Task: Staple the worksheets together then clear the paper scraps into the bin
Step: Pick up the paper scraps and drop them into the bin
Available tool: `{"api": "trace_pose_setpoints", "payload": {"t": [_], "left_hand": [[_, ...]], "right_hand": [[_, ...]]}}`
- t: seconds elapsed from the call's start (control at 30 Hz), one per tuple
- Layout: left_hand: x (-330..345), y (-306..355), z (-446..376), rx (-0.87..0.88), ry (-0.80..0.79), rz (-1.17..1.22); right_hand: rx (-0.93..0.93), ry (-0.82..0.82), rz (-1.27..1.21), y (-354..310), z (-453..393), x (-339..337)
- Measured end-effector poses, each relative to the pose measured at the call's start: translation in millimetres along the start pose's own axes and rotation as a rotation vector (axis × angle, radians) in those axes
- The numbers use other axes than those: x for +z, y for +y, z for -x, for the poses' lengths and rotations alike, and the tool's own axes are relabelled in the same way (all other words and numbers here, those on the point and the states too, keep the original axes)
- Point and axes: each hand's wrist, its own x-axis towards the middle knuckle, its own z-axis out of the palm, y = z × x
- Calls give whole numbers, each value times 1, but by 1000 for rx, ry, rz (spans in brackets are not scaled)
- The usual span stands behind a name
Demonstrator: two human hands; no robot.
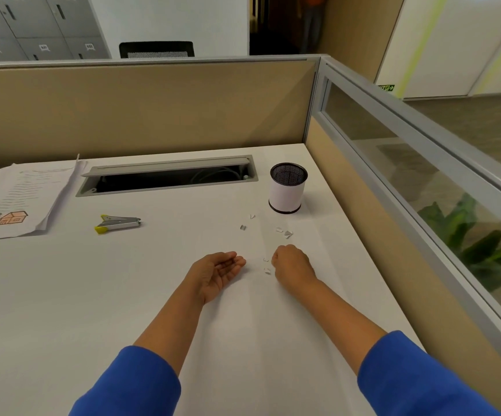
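White desk [123, 295]: left hand [217, 273] cupped open, right hand [291, 265] fisted, contents unseen. Risk: sweeping could scatter scraps [285, 232] past bin [288, 187].

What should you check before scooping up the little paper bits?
1. Worksheets stacked out of the way, far left: ok; stapled or not: cannot tell.
2. Stapler set down, clear of the hands: ok.
3. Left hand open, palm up, ready as a scoop: ok.
4. Right hand curled beside the nearest paper scraps; holding any: cannot tell.
5. More scraps lie loose nearer the bin: not ok.
6. Bin upright, open, near the scraps: ok.
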Motion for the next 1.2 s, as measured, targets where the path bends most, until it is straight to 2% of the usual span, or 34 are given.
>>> {"api": "trace_pose_setpoints", "payload": {"t": [0.13,0.23,0.33,0.57,0.67,0.8,1.2], "left_hand": [[3,0,-3,2,21,-19],[3,-1,-3,4,38,-32],[2,-2,-4,3,39,-35],[2,-1,-5,-2,41,-35],[1,-1,-5,-8,36,-43],[0,0,-7,-17,30,-46],[1,-1,-8,-19,17,-40]], "right_hand": [[6,57,-296,3,-3,-2],[32,94,-373,1,-2,1],[22,103,-362,-2,-2,2],[-62,10,-140,-8,-8,2],[-51,3,-232,-3,-9,-2],[56,63,-438,11,-11,-14],[66,89,-482,10,-2,-7]]}}
